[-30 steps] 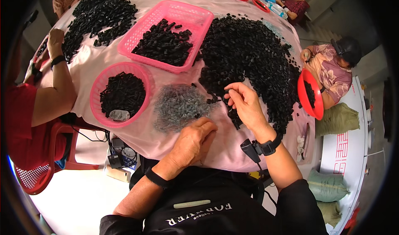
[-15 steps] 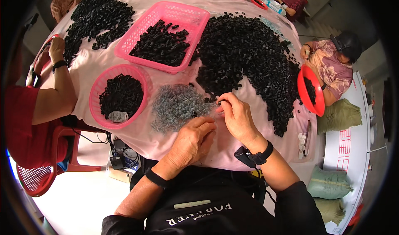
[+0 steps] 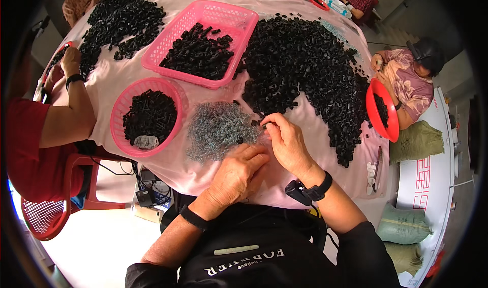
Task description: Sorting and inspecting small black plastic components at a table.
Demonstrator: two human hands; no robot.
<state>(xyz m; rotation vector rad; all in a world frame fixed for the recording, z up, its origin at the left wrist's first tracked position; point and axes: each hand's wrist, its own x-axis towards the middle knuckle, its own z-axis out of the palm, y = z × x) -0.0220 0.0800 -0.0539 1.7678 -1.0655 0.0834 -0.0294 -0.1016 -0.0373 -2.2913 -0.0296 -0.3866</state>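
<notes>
Two hands now meet at 6 o'clock of the spring pile (image 3: 219, 129): your right hand (image 3: 288, 144), back from the black caps (image 3: 305, 69), pinches one, seemingly; left hand (image 3: 239, 175) curled beside it.
</notes>
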